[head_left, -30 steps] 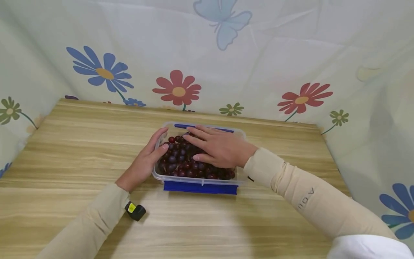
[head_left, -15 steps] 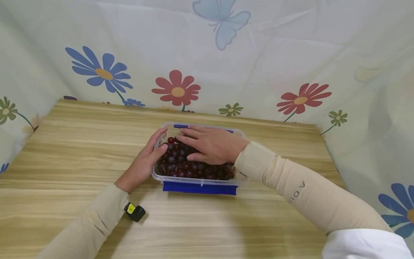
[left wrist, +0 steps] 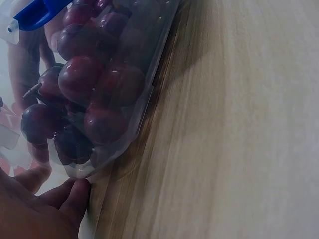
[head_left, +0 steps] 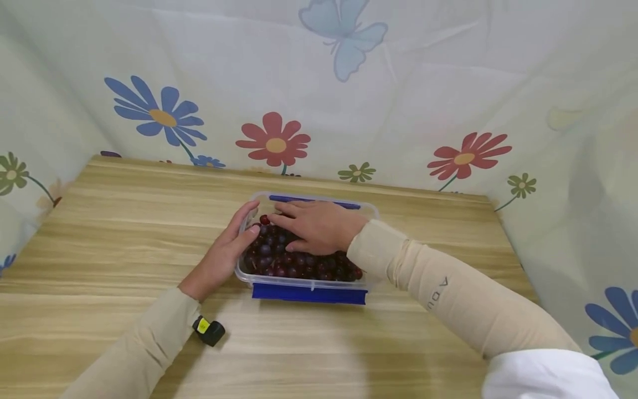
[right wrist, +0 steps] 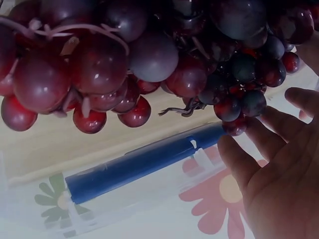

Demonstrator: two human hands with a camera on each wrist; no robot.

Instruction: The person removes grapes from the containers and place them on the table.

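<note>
A clear plastic food container [head_left: 286, 283] with blue side clips is on the table, holding a heap of dark red and purple grapes [head_left: 269, 255]. At its left end my left hand [head_left: 219, 257] holds the rim, thumb over the inside and fingers along the outer wall. The left wrist view shows the fingertips [left wrist: 77, 191] low at a corner of the see-through wall. My right hand [head_left: 319, 227] lies over the grapes, fingers extended to the left, hiding the middle of the heap. From the right wrist, the fingers [right wrist: 279, 144] reach beside the bunch, thin stems visible.
The container's blue front clip [head_left: 309, 293] hangs outward, and a back clip [right wrist: 144, 167] stands along the far side. A wood-grain table [head_left: 149, 221] lies beneath. Flower-printed cloth [head_left: 399, 111] rises behind and at both sides.
My right hand has slid left across the grapes, its forearm following, so more of the container's right end is uncovered. The left hand and the container have stayed in place.
</note>
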